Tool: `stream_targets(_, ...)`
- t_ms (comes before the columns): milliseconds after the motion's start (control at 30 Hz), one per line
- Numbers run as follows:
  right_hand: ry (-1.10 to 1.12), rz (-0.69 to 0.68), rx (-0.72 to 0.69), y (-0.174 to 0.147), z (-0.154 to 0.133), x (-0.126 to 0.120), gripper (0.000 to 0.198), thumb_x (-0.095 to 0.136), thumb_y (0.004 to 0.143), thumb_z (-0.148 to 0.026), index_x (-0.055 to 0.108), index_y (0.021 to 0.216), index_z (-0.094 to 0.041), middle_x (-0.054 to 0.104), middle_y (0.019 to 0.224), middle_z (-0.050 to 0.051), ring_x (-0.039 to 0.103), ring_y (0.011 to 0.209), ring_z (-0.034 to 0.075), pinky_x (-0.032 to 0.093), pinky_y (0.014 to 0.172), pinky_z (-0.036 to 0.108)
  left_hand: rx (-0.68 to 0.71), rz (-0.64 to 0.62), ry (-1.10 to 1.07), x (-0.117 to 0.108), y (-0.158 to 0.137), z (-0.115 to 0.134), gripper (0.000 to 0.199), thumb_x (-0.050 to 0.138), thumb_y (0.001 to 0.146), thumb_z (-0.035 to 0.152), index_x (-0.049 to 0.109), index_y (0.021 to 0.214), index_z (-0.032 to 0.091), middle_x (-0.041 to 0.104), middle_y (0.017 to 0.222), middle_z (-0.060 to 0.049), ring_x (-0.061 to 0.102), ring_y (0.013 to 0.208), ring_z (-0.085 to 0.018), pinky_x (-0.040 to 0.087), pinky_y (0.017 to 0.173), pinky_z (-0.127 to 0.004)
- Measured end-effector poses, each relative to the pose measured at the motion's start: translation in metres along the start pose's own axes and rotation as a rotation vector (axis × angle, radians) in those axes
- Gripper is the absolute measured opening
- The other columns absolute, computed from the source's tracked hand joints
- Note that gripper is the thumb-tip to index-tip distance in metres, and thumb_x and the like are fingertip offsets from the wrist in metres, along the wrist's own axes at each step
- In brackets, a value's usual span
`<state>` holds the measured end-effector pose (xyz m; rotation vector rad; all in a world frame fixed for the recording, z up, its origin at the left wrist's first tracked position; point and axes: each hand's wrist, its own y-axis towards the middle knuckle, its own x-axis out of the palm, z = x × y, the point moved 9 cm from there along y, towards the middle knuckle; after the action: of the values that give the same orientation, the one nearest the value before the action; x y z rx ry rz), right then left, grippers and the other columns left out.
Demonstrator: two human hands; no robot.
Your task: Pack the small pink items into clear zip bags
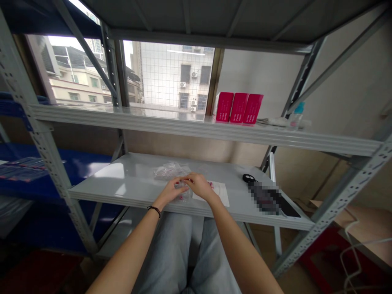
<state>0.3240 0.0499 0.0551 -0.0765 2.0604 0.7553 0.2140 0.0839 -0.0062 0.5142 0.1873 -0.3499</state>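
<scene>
Both my hands meet over the middle shelf (pixel 101 179) of a grey rack. My left hand (pixel 171 191), with a dark band on its wrist, is closed in a pinch on a small clear plastic bag (pixel 183 197). From the other side, my right hand (pixel 198 185) pinches the bag's upper edge. Pinkish spots show through the bag, but its contents are too small to name. Just behind my hands lies a crumpled heap of clear plastic bags (pixel 170 169). A white sheet (pixel 224 196) with pink marks lies partly under my right hand and wrist.
On the shelf's right are a round black object (pixel 249 178) and a dark flat item (pixel 289 204), partly pixelated. Three pink boxes (pixel 239 108) and a clear bottle with a blue top (pixel 296 116) stand on the shelf above. Rack posts (pixel 45 139) rise at both sides.
</scene>
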Motion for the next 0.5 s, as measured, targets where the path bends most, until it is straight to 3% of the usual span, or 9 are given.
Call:
stream_targets(100,-0.007,0.041,0.038,0.001,0.012,-0.008,0.022,0.052,0.095,-0.026,0.074,0.099,-0.023,0.073,0.099,0.003,0.066,0.093,0.016,0.046,0.085,0.023,-0.01,0.014,-0.026,-0.003,0.001,-0.006,0.043,0.074,0.076,0.04,0.069,0.114,0.02,0.07,0.112,-0.009,0.06,0.106,-0.026,0.042,0.099,-0.04)
stream_targets(233,-0.082,0.092,0.188,-0.024,0.067,-0.035,0.028,0.047,0.094,-0.02,0.07,0.109,-0.017,0.072,0.105,0.009,0.066,0.092,0.018,0.047,0.083,0.027,-0.027,0.049,-0.087,-0.007,0.002,-0.014,0.044,0.071,0.079,0.042,0.069,0.116,0.018,0.071,0.107,-0.009,0.062,0.102,-0.025,0.044,0.094,-0.036)
stream_targets(300,-0.132,0.07,0.243,-0.041,0.094,-0.042,0.027,0.049,0.091,-0.016,0.072,0.105,-0.015,0.073,0.102,0.01,0.066,0.089,0.02,0.046,0.081,0.028,-0.032,0.064,-0.117,-0.008,0.002,-0.015,0.043,0.071,0.078,0.043,0.07,0.113,0.018,0.072,0.106,-0.009,0.062,0.102,-0.025,0.043,0.092,-0.035)
stream_targets(500,-0.245,0.004,0.296,-0.072,0.131,-0.036,0.024,0.051,0.089,-0.015,0.074,0.096,-0.016,0.071,0.095,0.009,0.064,0.088,0.02,0.043,0.08,0.026,-0.04,0.079,-0.167,-0.01,0.001,-0.014,0.041,0.073,0.077,0.042,0.071,0.112,0.019,0.072,0.106,-0.009,0.061,0.103,-0.025,0.042,0.091,-0.034)
